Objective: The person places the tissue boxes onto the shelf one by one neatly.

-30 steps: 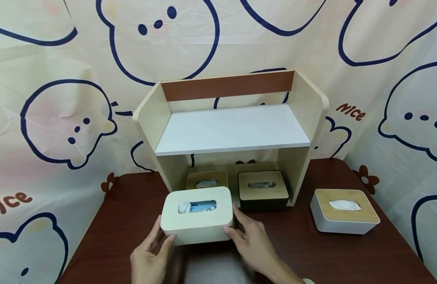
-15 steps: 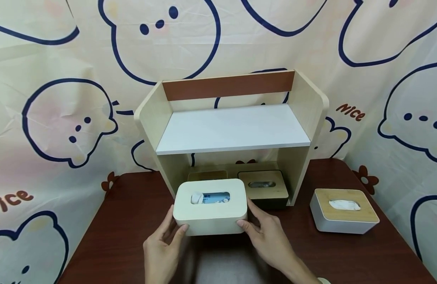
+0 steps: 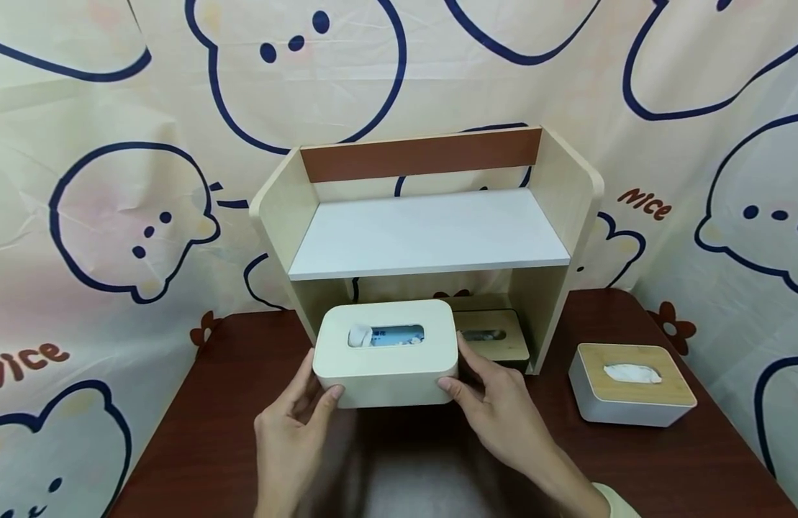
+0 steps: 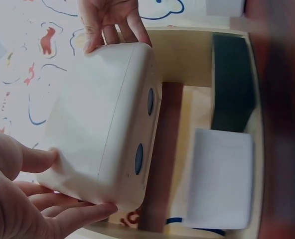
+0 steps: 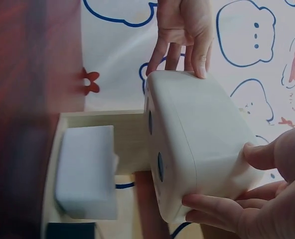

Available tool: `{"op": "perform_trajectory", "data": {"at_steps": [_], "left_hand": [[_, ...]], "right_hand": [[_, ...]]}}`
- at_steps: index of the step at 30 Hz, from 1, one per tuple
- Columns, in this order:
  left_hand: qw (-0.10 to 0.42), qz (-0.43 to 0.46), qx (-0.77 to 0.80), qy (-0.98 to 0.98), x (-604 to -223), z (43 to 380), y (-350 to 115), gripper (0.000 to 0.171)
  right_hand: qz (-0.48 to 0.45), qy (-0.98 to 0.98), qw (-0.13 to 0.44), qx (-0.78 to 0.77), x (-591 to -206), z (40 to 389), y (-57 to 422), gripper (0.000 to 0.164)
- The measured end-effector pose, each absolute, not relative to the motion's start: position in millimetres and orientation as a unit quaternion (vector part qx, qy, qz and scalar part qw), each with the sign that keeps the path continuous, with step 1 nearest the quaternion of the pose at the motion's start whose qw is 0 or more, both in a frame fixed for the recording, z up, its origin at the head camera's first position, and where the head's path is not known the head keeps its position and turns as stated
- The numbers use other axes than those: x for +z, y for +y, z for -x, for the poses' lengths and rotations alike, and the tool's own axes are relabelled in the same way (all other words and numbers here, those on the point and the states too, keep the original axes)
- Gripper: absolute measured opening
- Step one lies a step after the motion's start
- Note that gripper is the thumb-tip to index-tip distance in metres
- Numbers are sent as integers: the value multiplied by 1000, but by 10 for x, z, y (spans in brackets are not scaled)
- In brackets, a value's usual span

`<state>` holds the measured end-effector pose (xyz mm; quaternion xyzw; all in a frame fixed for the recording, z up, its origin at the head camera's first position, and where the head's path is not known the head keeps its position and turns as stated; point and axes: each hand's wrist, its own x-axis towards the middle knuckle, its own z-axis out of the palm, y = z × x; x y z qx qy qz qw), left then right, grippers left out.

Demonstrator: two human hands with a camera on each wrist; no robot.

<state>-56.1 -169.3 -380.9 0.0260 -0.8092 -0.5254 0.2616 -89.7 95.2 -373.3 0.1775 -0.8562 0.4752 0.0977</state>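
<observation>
Both hands hold a cream tissue box (image 3: 386,360) by its two ends, tilted and lifted before the shelf's lower compartment. A blue-and-white tissue pack shows through the oval slot on top. My left hand (image 3: 291,428) grips the left end, thumb at the near corner. The other end is gripped by my right hand (image 3: 505,410) in the same way. In the wrist views, the cream box's (image 4: 97,114) underside has dark oval pads along one side. Behind it, a black tissue box (image 3: 502,334) with a wood-look lid sits at the compartment's right, partly hidden.
A two-level shelf (image 3: 431,234) with a white board stands at the back of the dark wooden table (image 3: 198,432). On its right side is a white tissue box (image 3: 632,388) with a wooden lid. In the wrist views, another white box (image 4: 220,179) stands inside the shelf.
The cream tissue box has moved right, then up and toward the shelf, with both hands still gripping it. It now covers the left box in the lower compartment and part of the black one.
</observation>
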Motion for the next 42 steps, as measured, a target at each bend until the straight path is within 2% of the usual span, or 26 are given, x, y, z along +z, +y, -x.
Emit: {"op": "perform_trajectory", "data": {"at_steps": [13, 22, 33, 42], "left_hand": [[277, -6, -528, -803, -3454, 591, -1775, 69], [289, 5, -517, -806, -3210, 598, -1821, 67], [302, 16, -513, -804, -2887, 631, -1851, 66], [307, 23, -512, -802, -2691, 682, -1891, 64]], "right_hand": [[-193, -861, 101, 460, -3382, 946, 903, 73], [-218, -862, 128, 439, -3103, 979, 867, 72], [-237, -856, 120, 444, -2771, 1016, 852, 73], [-251, -853, 136, 437, -2589, 1074, 840, 69]]}}
